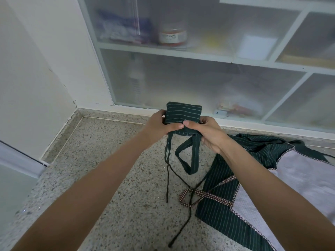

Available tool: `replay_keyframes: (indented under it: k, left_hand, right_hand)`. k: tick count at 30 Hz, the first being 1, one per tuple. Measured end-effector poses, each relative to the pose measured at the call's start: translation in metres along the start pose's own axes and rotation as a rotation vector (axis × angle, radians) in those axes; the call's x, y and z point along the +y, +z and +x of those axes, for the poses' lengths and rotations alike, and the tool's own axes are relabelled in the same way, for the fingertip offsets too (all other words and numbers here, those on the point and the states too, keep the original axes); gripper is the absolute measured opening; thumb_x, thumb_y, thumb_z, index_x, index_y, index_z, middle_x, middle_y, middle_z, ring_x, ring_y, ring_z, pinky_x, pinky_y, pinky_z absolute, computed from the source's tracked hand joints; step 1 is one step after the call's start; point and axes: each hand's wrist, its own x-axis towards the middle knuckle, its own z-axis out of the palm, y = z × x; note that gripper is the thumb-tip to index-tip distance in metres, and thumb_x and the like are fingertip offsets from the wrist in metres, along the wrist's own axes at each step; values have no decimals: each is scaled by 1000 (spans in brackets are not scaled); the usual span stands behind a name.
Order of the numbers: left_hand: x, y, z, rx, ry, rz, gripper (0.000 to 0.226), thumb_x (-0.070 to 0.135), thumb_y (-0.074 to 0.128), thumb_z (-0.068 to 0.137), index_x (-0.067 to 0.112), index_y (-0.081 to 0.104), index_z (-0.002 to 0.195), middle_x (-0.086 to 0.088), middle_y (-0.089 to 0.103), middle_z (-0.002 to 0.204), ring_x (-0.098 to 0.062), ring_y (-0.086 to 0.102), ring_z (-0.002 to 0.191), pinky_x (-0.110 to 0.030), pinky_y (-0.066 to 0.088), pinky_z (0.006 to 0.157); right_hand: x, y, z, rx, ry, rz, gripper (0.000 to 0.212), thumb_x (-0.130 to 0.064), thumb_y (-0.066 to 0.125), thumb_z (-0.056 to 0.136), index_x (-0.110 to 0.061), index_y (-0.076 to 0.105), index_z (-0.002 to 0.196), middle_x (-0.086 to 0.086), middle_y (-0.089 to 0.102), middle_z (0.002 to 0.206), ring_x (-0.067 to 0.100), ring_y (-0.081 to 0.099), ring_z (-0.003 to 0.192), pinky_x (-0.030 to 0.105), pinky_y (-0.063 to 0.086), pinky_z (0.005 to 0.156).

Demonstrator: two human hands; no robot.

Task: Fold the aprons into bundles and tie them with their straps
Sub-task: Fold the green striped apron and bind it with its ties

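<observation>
A: Reporting hand pose. I am seeing both forearms extending forward over the speckled floor (112, 178). The left hand (159, 125) is gripping the left edge of the folded apron bundle (183, 114), thumb lying across the front. The right hand (208, 132) is pinching the bundle's lower right corner, fingers curling around the fabric.

B: Location of the bundle?

A: It is being held up off the floor, its straps (188, 156) hanging down. A second apron (253, 171) is lying spread on the floor at right.

B: Any legible writing?

A: A jar (173, 36) behind the frosted cabinet door is reading "CLIPS"; the rest is blurring out.
</observation>
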Motion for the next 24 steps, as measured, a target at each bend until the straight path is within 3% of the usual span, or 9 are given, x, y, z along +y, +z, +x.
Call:
replay_keyframes:
  k: [2, 5, 8, 10, 13, 17, 20, 22, 24]
  left_hand:
    - [1, 5, -3, -11, -91, -97, 49, 25, 74, 78, 9, 47, 116, -6, 65, 104, -19, 67, 95, -37, 55, 85]
    - [-1, 9, -10, 2, -164, -114, 40, 19, 74, 80, 8, 50, 109, -9, 71, 89, -21, 71, 83, -41, 55, 85]
    - [-3, 10, -16, 181, -12, 231, 23, 17, 68, 85, 8, 57, 103, -5, 72, 77, -10, 70, 72, -32, 55, 75]
    - [1, 14, -20, 193, 148, 483, 9, 13, 57, 92, 7, 63, 95, -5, 71, 73, -5, 68, 64, -30, 56, 69]
    - [4, 19, -21, 183, 277, 679, 16, 13, 50, 95, 10, 64, 89, -5, 69, 76, -15, 67, 67, -37, 56, 68]
    - [4, 16, -18, 253, 197, 474, 8, 15, 64, 88, 9, 68, 92, 3, 66, 84, -10, 61, 75, -14, 48, 68]
    - [8, 13, -17, 197, 130, 351, 7, 14, 58, 91, 9, 62, 94, -1, 67, 86, -12, 62, 81, -14, 44, 68]
    - [14, 15, -23, 123, 148, 414, 10, 14, 45, 97, 8, 51, 100, -3, 65, 82, -14, 63, 74, -15, 44, 59]
    - [22, 15, -27, 81, 306, 661, 14, 16, 41, 99, 7, 51, 104, -3, 63, 78, -15, 58, 63, -21, 46, 56]
  right_hand:
    - [-1, 1, 2, 91, -2, 7, 25, -7, 72, 78, -2, 66, 102, 16, 71, 102, 26, 69, 95, 37, 55, 87]
    - [1, 0, 7, 244, 13, 90, 34, -10, 75, 76, 3, 65, 105, 16, 71, 99, 27, 69, 93, 40, 55, 86]
    - [1, -4, 9, 336, 23, 122, 31, -12, 77, 75, 0, 66, 101, 14, 71, 99, 24, 69, 90, 38, 56, 83]
    - [2, -3, 9, 353, 27, 92, 24, -13, 77, 75, -4, 67, 94, 13, 71, 97, 23, 69, 89, 35, 56, 82]
    - [0, -1, 7, 360, 14, 64, 18, -13, 77, 75, -8, 67, 88, 11, 72, 95, 22, 69, 88, 33, 56, 82]
    - [-8, -6, 3, 362, -19, 62, 19, -12, 76, 76, -8, 65, 91, 9, 71, 95, 19, 69, 86, 30, 56, 76]
    - [-10, -9, 3, 359, -34, 55, 25, -13, 76, 76, -6, 65, 98, 9, 71, 97, 19, 69, 89, 31, 56, 79]
    - [-11, -9, 4, 370, -48, 24, 25, -15, 77, 76, -8, 66, 96, 8, 71, 98, 20, 68, 91, 33, 55, 83]
    - [-12, -9, 5, 377, -86, -107, 21, -18, 77, 75, -13, 66, 92, 4, 71, 96, 18, 68, 90, 33, 54, 84]
